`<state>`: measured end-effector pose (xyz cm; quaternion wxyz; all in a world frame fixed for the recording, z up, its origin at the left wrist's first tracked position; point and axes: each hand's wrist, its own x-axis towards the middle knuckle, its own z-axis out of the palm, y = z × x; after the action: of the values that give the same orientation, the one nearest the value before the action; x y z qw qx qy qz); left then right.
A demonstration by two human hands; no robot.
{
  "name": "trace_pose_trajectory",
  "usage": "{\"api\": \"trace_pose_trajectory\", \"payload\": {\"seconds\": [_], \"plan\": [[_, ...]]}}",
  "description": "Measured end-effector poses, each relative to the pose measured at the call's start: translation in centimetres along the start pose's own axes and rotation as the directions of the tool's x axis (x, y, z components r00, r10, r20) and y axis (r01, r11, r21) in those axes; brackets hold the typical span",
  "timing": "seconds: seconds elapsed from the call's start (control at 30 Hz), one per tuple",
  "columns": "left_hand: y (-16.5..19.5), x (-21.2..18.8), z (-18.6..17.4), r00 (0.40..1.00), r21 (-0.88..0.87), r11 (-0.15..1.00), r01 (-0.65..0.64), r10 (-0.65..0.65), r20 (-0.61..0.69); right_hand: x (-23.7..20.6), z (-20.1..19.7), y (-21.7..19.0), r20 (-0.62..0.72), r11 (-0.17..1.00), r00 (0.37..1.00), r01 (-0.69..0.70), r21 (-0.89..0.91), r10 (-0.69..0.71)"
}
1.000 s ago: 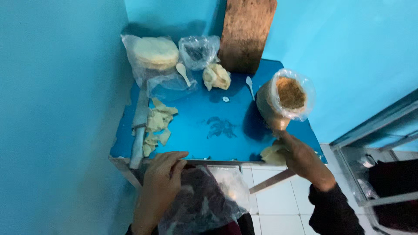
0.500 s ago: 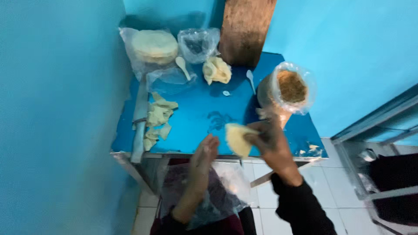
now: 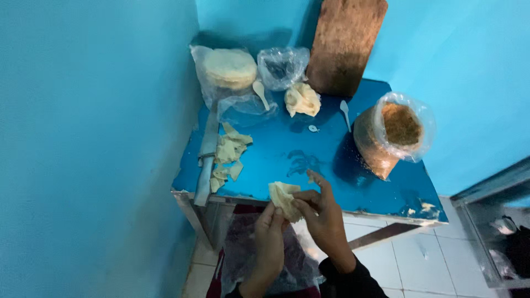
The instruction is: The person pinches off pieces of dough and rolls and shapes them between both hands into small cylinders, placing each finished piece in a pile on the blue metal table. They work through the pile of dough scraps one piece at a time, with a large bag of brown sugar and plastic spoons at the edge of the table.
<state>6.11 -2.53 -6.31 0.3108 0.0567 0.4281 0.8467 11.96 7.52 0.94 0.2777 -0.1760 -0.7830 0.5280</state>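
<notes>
At lower centre, my left hand (image 3: 270,229) and right hand (image 3: 322,212) pinch a wrapper (image 3: 284,197): thin, soft, tearable, best held by edges.

Both forearms run off the near edge, sleeves cut. Right hand (image 3: 326,218) covers the near part of the dough sheet (image 3: 282,197), so its full shape can't be told. Clear bag (image 3: 256,259) under the table (image 3: 309,160) edge: contents too dim to tell. Far right, a dark bin (image 3: 505,243) is cropped by the frame. Far bag (image 3: 282,67) contents blurred, unclear.
</notes>
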Motion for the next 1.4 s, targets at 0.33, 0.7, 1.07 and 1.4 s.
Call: {"api": "trace_pose_trajectory", "payload": {"seconds": [0.33, 0.7, 1.07, 1.4], "plan": [[0.7, -0.5, 0.5, 0.989, -0.005, 0.994, -0.113, 0.113, 0.094, -0.3, -1.1, -0.3, 0.018, 0.990, 0.992, -0.120, -0.073, 0.122], [0.3, -0.9, 0.6, 0.995, 0.143, 0.986, -0.088, 0.081, 0.053, -1.4, -0.5, -0.1, -0.019, 0.994, 0.997, -0.074, -0.083, 0.072], [-0.5, -0.6, 0.4, 0.995, 0.006, 0.995, -0.096, 0.096, 0.013, -2.9, -0.1, 0.6, -0.068, 0.938, 0.977, 0.172, -0.300, -0.201], [-0.8, -2.0, 1.1, 0.963, 0.240, 0.933, -0.268, 0.262, 0.059, -3.2, 1.4, -0.6, -0.219, 0.995, 0.976, -0.015, -0.099, -0.007]]}}
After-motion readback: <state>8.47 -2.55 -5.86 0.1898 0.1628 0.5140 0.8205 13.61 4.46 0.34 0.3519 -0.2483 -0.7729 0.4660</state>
